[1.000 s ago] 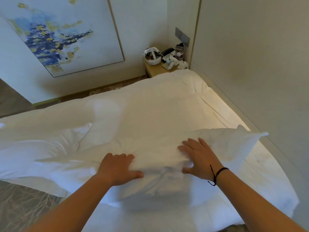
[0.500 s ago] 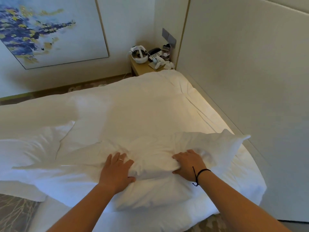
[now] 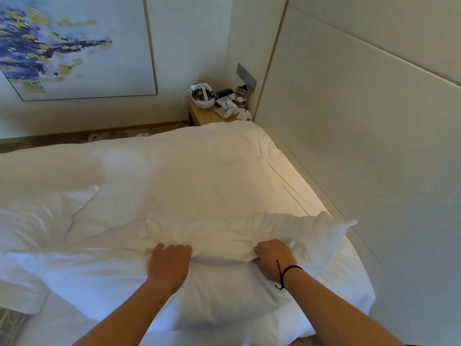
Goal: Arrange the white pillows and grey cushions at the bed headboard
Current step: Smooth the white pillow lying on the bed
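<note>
A white pillow (image 3: pixel 224 290) lies across the near end of the bed, its right corner poking toward the padded headboard (image 3: pixel 374 146). My left hand (image 3: pixel 169 263) grips a fold of the pillow's top with curled fingers. My right hand (image 3: pixel 273 258), a black cord at its wrist, clutches bunched pillow fabric. A second white pillow (image 3: pixel 37 228) lies at the left, partly under the first. No grey cushions are in view.
The white duvet (image 3: pixel 187 176) covers the bed. A wooden nightstand (image 3: pixel 207 116) in the far corner carries a white headset, a phone and small items. A large blue and yellow painting (image 3: pixel 74 46) hangs on the far wall. Patterned carpet shows at lower left.
Both hands went from lying flat on the pillow to curling and gathering its fabric. The pillow has bunched up between them and its right corner sits closer to the headboard.
</note>
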A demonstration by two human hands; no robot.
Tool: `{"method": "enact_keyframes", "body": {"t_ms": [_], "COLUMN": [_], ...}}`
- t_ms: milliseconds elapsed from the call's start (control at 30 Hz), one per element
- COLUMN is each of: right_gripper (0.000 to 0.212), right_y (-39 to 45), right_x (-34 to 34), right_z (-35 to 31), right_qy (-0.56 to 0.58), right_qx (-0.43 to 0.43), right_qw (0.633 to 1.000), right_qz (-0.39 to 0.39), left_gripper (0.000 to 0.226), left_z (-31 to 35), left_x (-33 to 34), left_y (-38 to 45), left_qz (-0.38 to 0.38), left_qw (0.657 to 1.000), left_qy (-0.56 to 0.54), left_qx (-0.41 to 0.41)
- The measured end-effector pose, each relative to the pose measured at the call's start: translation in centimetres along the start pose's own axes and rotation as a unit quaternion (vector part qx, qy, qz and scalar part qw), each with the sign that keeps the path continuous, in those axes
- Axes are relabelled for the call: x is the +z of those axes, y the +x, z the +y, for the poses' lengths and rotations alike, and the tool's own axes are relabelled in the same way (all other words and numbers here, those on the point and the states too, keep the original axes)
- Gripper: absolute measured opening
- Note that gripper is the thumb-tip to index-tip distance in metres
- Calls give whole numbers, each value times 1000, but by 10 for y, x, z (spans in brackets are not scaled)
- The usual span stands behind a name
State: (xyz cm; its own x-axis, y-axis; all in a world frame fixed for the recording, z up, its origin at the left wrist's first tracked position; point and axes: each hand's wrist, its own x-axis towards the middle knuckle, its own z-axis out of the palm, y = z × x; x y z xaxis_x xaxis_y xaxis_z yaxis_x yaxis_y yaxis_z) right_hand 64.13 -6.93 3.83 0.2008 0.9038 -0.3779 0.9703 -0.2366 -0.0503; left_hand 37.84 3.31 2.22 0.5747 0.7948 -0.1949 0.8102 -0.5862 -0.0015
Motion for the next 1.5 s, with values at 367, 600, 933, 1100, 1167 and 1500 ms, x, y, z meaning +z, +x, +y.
{"method": "enact_keyframes", "body": {"t_ms": [367, 600, 933, 1100, 1167, 1500], "right_gripper": [35, 37, 36, 62, 65, 65], "right_y": [23, 42, 138, 126, 123, 81], "right_x": [-99, -190, -117, -58, -57, -50], "right_z": [100, 216, 407, 422, 426, 436], "right_qy": [211, 253, 182, 131, 119, 89], "right_qx": [-4, 80, 281, 263, 260, 270], "right_qw": [965, 910, 933, 933, 934, 934], "right_qz": [156, 318, 133, 205, 213, 217], "left_gripper": [17, 30, 77, 86, 89, 88], "left_z": [59, 182, 377, 400, 409, 417], "left_x": [-131, -249, -142, -57, -49, -48], "left_y": [131, 302, 377, 365, 367, 368], "left_qz": [217, 278, -52, -202, -207, -189], "left_qw": [976, 959, 985, 957, 953, 953], "left_qy": [24, -20, -135, -204, -221, -232], "left_qx": [15, 44, 95, 47, 31, 44]}}
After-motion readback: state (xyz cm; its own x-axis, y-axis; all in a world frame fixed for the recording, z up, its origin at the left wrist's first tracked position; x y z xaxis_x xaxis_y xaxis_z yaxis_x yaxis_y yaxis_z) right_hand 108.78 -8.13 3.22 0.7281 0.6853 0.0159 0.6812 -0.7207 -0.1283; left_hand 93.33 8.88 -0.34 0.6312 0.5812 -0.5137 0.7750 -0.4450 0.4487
